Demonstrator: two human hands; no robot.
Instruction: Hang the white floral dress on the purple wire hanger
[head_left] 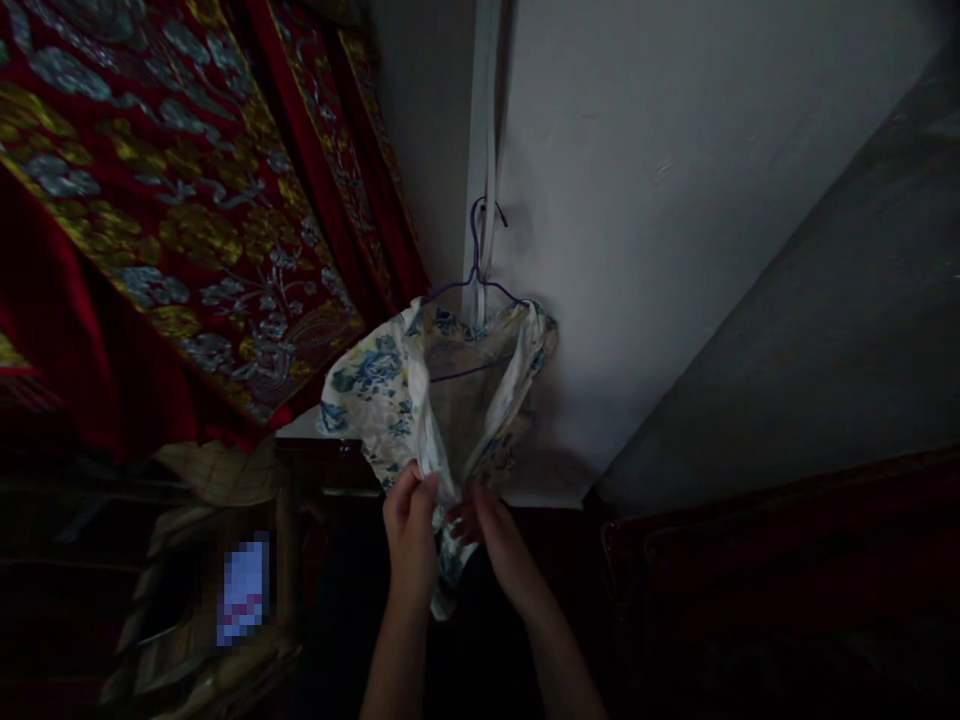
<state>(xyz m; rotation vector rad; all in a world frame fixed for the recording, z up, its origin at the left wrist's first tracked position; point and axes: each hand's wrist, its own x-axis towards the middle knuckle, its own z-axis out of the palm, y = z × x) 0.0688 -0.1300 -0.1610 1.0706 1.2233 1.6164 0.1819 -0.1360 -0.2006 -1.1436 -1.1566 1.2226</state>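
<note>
A white blouse with blue floral print [375,365] hangs on a thin purple wire hanger [475,275]. Its front falls in a deep V, with pale edges running down to my hands. My left hand [411,525] is closed in a pinch on the left front edge of the blouse. Beside it, at the lower end of the V, my right hand [496,535] has its fingers bent in on the cloth; they are dark and partly blurred. Below my hands hangs the narrow lower tip of the blouse.
The hanger's hook hangs at a pale strip [484,120] against the white wall [637,200]. Red cloth with gold and silver embroidery [202,220] drapes at the left. Below it stands a wooden chair-like frame [281,580] with a blurred-out bright screen [244,590]. Dark red furniture [780,560] is at the right.
</note>
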